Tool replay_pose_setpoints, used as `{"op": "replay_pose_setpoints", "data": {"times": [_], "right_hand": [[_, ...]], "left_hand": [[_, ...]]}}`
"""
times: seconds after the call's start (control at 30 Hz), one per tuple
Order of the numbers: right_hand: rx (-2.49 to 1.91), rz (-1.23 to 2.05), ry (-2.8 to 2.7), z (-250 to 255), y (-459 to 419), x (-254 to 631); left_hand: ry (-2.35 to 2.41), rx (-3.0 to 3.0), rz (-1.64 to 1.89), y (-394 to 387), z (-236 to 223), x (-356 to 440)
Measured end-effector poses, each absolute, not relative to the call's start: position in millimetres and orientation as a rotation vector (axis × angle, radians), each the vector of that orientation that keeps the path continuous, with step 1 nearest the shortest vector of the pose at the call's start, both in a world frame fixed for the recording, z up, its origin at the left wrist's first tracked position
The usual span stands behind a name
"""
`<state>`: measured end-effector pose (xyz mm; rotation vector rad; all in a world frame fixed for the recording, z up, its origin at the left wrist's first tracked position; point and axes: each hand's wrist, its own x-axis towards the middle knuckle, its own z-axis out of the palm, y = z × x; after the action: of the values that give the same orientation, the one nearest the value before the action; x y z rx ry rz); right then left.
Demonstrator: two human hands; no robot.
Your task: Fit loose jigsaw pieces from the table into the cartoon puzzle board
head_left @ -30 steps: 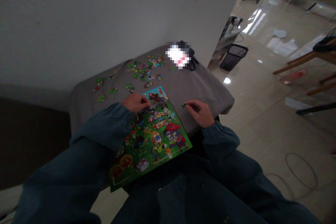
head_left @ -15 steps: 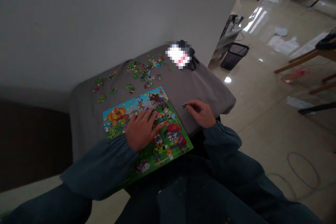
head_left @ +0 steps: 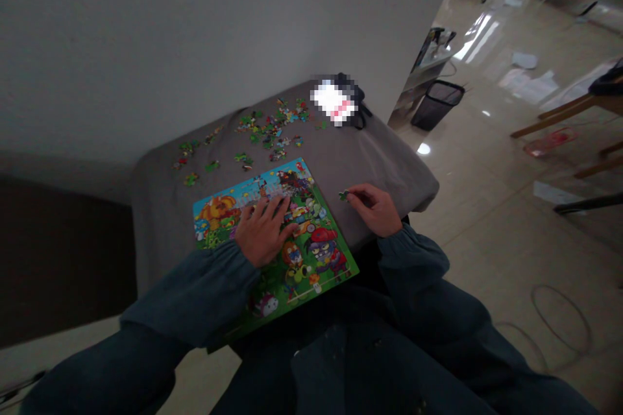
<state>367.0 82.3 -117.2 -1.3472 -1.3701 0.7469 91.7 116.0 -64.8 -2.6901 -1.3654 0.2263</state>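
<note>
Puzzle piece in right hand, left hand on puzzle board

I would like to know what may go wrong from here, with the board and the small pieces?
The left hand lies on the board, whose near right corner seems to reach past the table's edge; pressing hard there might tip it.
The right hand pinches a small piece, which might slip out.
Loose pieces lie scattered on the cloth-covered table; a tug at the cloth might shift them.
</note>
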Motion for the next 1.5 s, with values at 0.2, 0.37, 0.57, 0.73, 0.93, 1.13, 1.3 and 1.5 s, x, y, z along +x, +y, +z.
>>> {"op": "replay_pose_setpoints", "data": {"times": [0.2, 0.37, 0.57, 0.73, 0.93, 1.13, 1.3, 1.5], "right_hand": [[-1.342, 0.738, -1.373, -117.8, 82.1, 367.2], [-1.349, 0.722, -1.38, -114.8, 81.6, 366.8], [-1.341, 0.727, -1.377, -115.1, 81.4, 366.8], [-1.336, 0.754, -1.361, -116.3, 81.8, 366.6], [-1.362, 0.749, -1.359, -114.1, 81.3, 365.9], [-1.36, 0.748, -1.369, -114.6, 81.1, 366.5], [-1.373, 0.741, -1.375, -113.7, 81.3, 366.6], [-1.378, 0.738, -1.38, -113.2, 80.9, 366.8]], "left_hand": [[-1.348, -2.69, 0.181, 119.0, -65.8, 87.7], [-1.358, -2.689, 0.167, 119.5, -63.6, 87.1], [-1.376, -2.71, 0.129, 120.2, -61.3, 86.9], [-1.373, -2.694, 0.174, 119.8, -62.3, 85.6], [-1.397, -2.699, 0.214, 118.4, -60.7, 85.8], [-1.406, -2.689, 0.225, 117.0, -59.4, 86.1], [-1.429, -2.694, 0.272, 116.0, -59.9, 85.0], [-1.456, -2.713, 0.29, 117.1, -61.3, 82.9]]}}
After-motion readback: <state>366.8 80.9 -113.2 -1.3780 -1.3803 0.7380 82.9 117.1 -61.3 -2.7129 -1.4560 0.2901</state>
